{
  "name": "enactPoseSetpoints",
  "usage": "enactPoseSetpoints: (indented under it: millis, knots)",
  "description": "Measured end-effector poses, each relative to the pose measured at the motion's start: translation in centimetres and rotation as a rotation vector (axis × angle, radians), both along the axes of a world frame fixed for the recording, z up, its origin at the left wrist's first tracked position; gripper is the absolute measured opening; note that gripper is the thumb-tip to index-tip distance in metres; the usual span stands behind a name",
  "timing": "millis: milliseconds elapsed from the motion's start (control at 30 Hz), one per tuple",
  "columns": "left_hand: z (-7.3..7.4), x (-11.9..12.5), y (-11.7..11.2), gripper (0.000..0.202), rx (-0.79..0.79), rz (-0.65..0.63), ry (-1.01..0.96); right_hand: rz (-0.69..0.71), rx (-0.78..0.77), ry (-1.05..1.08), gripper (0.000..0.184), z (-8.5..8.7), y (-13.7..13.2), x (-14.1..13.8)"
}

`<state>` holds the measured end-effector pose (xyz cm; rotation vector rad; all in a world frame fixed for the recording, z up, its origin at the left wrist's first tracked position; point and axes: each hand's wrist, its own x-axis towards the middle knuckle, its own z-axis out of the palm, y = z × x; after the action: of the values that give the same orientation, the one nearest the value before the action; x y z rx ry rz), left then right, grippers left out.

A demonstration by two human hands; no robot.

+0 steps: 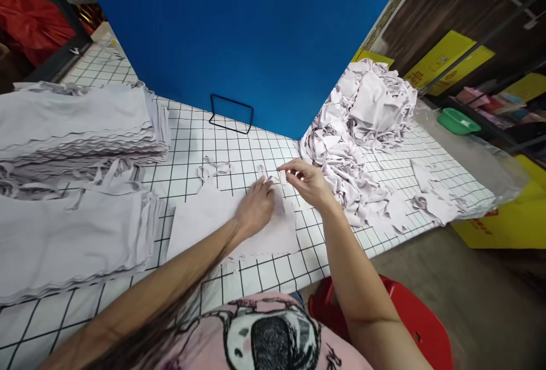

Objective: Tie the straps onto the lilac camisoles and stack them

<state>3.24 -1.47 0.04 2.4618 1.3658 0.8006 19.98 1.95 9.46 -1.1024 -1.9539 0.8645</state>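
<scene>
A white camisole with thin straps lies flat on the grid-patterned table in front of me. My left hand rests on its upper right part, fingers closed on the fabric at the base of a strap. Just to the right, my right hand is raised slightly, thumb and forefinger pinched on a small white strip. Whether that strip is joined to the camisole, I cannot tell. The left strap lies loosely curled on the table.
Stacks of folded white garments fill the left side. A heap of crumpled white pieces lies at right, with a few loose pieces beyond. A blue board stands behind the table. A red stool is below.
</scene>
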Motion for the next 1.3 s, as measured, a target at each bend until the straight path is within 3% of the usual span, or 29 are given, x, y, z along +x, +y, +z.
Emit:
enactPoseSetpoints:
  millis: [100, 233, 300, 400, 533, 667, 767, 933, 1100, 1300]
  knots:
    - [2.2, -0.5, 0.0, 0.030, -0.234, 0.069, -0.362, -0.055, 0.125, 0.025, 0.022, -1.4, -0.1, -0.2]
    - [5.1, -1.0, -0.3, 0.024, -0.816, 0.065, -0.937, -0.090, 0.197, 0.063, 0.027, -3.0, -0.1, -1.0]
    - [5.8, -1.0, -0.5, 0.023, -0.952, 0.065, -1.062, -0.100, 0.211, 0.079, 0.028, -3.7, -0.2, -1.4]
    - [5.9, -0.9, -0.7, 0.028, -1.011, 0.113, -1.079, -0.115, 0.253, 0.077, 0.026, -4.6, -0.2, -1.7]
    - [5.3, -1.1, -0.3, 0.031, -1.003, 0.182, -1.008, -0.104, 0.288, -0.012, 0.029, -4.6, -0.5, -1.2]
    - [5.7, -1.8, 0.7, 0.022, -0.924, 0.169, -0.749, 0.068, 0.213, -0.076, 0.044, -3.1, -0.9, -0.7]
    - [6.8, -2.2, 1.6, 0.016, -0.759, 0.131, -0.463, 0.190, 0.132, -0.117, 0.034, -2.4, -0.7, -0.9]
    - [7.9, -2.4, 2.3, 0.020, -0.674, 0.144, -0.240, 0.161, 0.149, -0.160, 0.014, -3.1, 0.2, -1.2]
    - [6.8, -3.1, 1.4, 0.022, -0.625, 0.165, -0.188, 0.169, 0.135, -0.224, 0.012, -3.7, 0.0, -0.8]
    - [4.1, -4.0, -0.6, 0.019, -0.416, 0.043, -0.018, 0.206, -0.013, -0.165, 0.015, -4.5, -0.9, -0.7]
